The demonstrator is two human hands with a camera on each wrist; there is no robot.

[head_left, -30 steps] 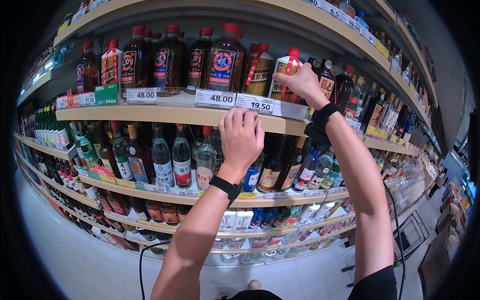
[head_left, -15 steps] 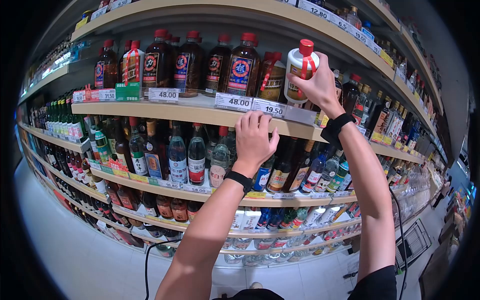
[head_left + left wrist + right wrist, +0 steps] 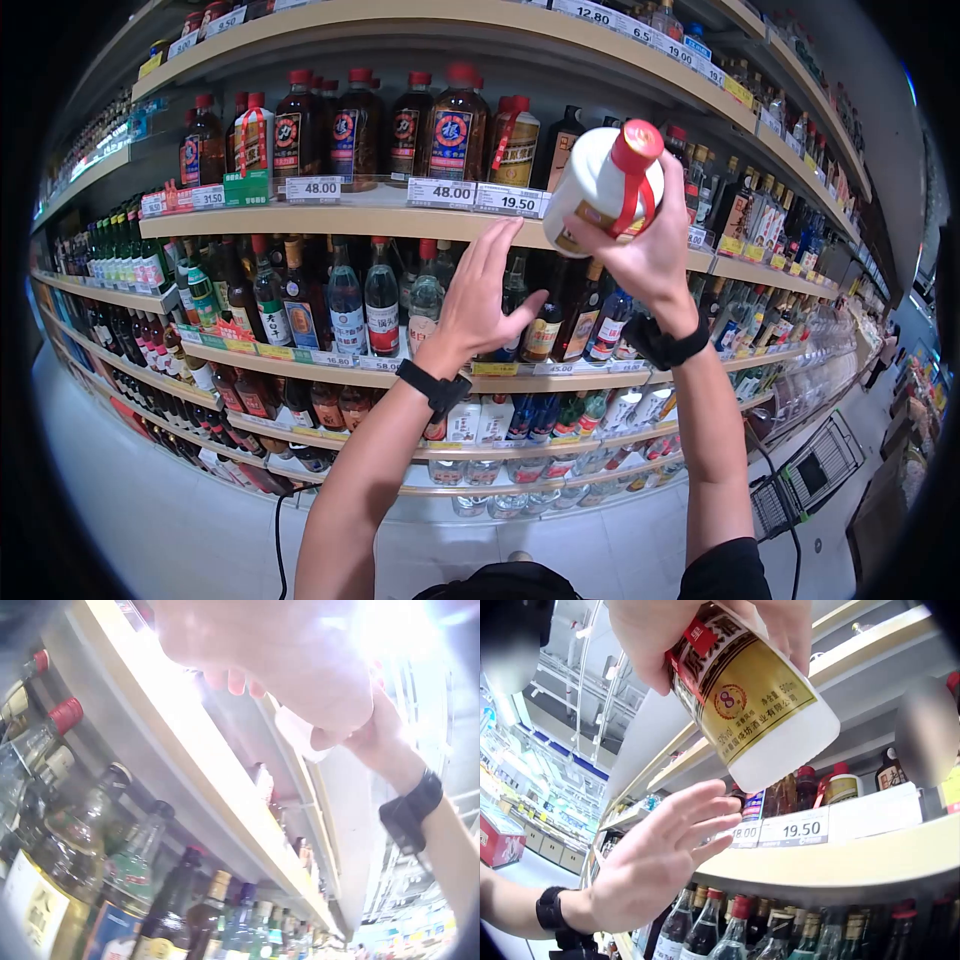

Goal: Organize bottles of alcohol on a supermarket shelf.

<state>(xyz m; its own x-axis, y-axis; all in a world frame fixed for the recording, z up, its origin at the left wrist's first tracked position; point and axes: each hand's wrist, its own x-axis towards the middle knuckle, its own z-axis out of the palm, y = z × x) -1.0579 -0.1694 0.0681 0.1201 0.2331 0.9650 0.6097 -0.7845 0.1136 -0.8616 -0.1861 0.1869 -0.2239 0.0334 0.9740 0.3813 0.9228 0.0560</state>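
My right hand [image 3: 648,248] grips a white liquor bottle [image 3: 592,182] with a red cap, a red ribbon and a gold label. The bottle is tilted, in front of the upper shelf, its cap toward the head camera. In the right wrist view, the gold label [image 3: 759,694] and white base face that camera. My left hand [image 3: 478,300] is raised before the shelf edge, fingers extended and thumb apart, holding nothing. From the right wrist, this left hand [image 3: 664,844] shows below the bottle's base. A similar gold-labelled bottle [image 3: 517,145] stands on the shelf behind.
Dark amber bottles [image 3: 452,130] with red caps line the upper shelf [image 3: 330,220]. Price tags [image 3: 443,193] run along its front. Glass bottles [image 3: 345,310] crowd the shelf beneath. A shopping cart [image 3: 825,462] stands at lower right on the pale floor.
My right hand has lifted the white bottle off the shelf, brought it nearer and tilted it. My left hand has come off the shelf edge, its fingers spreading.
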